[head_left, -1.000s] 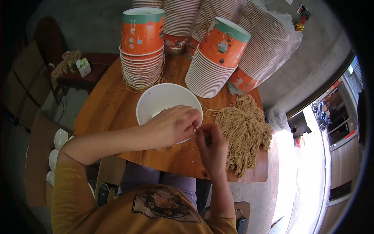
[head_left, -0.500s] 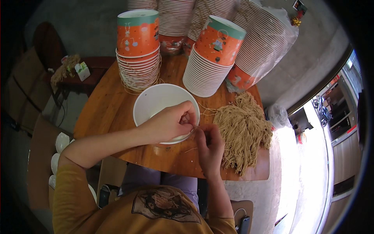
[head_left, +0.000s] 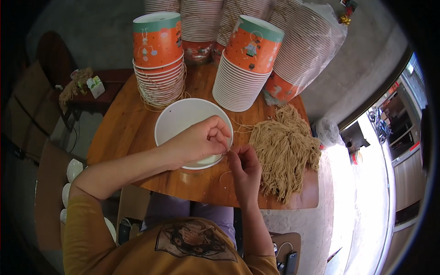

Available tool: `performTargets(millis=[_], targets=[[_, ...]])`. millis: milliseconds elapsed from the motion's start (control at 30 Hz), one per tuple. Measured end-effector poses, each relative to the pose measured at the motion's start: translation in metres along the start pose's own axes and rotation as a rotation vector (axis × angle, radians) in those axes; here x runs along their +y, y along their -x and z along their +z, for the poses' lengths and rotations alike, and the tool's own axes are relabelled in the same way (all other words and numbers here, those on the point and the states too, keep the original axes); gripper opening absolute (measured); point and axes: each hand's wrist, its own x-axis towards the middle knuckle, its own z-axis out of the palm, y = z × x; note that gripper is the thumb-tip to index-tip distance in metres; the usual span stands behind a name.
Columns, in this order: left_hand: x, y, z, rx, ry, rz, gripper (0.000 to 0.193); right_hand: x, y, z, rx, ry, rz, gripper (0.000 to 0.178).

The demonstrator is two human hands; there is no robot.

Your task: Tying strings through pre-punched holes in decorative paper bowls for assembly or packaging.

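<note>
A white paper bucket stands with its mouth toward me on the wooden table. My left hand reaches across its mouth, thumb and fingertips pinched together at the right rim. My right hand meets it there from outside, also in a pinch. Between the fingertips is a thin tan string, mostly hidden by the fingers; a loose curl of string shows just below. To the right of my right hand lies a big bundle of tan strings, with a few strands straying toward the bucket.
Behind the bucket stand two stacks of orange-and-green paper buckets, the left stack draped with strings, the right stack without. Plastic-wrapped stacks rise farther back. The wooden table curves at its left edge. White bowl-like containers sit lower left.
Both hands stay at the bucket's rim, with the left fingers slightly more spread. The loose string end below them has curled. The whole view has shifted a little.
</note>
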Motion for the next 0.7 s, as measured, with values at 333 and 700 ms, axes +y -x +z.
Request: performTargets(millis=[333, 700], targets=[[-0.003, 0.002, 0.003, 0.045, -0.019, -0.028, 0.025, 0.005, 0.0, 0.0, 0.092, 0.161, -0.205, 0.013], [-0.009, 0.001, 0.006, 0.045, -0.12, 0.083, 0.021, -0.006, -0.001, -0.01, 0.133, 0.953, -0.787, 0.024]])
